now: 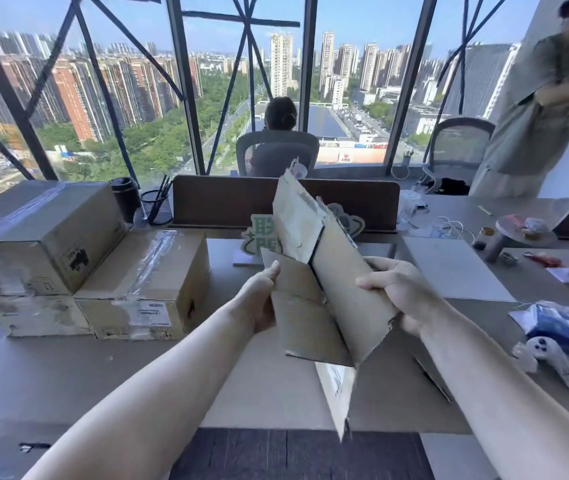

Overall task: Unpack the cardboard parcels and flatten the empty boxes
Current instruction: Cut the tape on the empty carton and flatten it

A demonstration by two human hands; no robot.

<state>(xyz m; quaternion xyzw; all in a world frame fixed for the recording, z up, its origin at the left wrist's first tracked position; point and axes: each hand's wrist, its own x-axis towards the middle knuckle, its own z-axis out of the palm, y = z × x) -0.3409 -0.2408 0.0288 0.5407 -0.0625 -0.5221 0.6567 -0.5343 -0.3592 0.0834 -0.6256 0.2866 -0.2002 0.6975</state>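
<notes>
I hold an empty brown cardboard box (341, 292), collapsed nearly flat, upright above the desk with its flaps sticking out at top and bottom. My left hand (262, 299) grips its left edge, thumb on the front panel. My right hand (397, 292) grips its right edge, fingers curled over the panel. Three sealed, taped cardboard parcels sit at the left: one on top (44, 237), one below it (30, 315), and one beside them (144, 289). A flat piece of cardboard (432, 372) lies under my right forearm.
Unpacked goods lie at the right: a blue item in a clear bag (567, 323) and a white toy (549, 355). A brown desk divider (227, 202), a pen holder (156, 206) and a dark cup (125, 197) stand behind. One person sits beyond the divider; another stands far right.
</notes>
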